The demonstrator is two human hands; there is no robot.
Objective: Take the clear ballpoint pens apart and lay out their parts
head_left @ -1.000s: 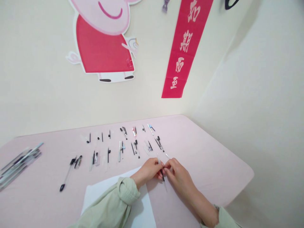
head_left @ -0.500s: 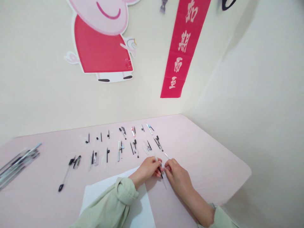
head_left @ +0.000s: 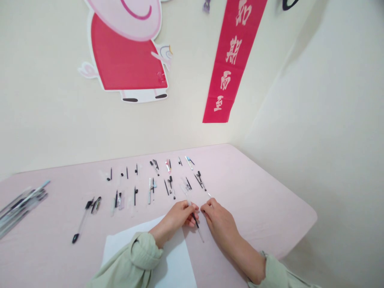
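Note:
My left hand (head_left: 182, 215) is closed in a pinch around a slim pen refill (head_left: 196, 221), dark in the middle with a clear lower end slanting toward me. Close to its right, my right hand (head_left: 220, 220) has its fingers pressed together at the tabletop. A thin pale tip (head_left: 209, 195) shows just beyond those fingers; the rest of it is hidden by the hand. Beyond both hands lie taken-apart pens in small groups, among them black pen parts (head_left: 200, 181) and dark pieces with clear ones (head_left: 188, 183).
White paper (head_left: 175, 262) lies under my left forearm on the pink table (head_left: 258, 192). A bundle of pens (head_left: 22, 208) rests at the far left, and a black-capped clear pen (head_left: 81, 222) lies nearer. The wall (head_left: 180, 128) rises behind the table's back edge.
My left hand has moved left with the refill, toward the paper. My right hand has shifted slightly left, and less of the pale tip shows beyond it.

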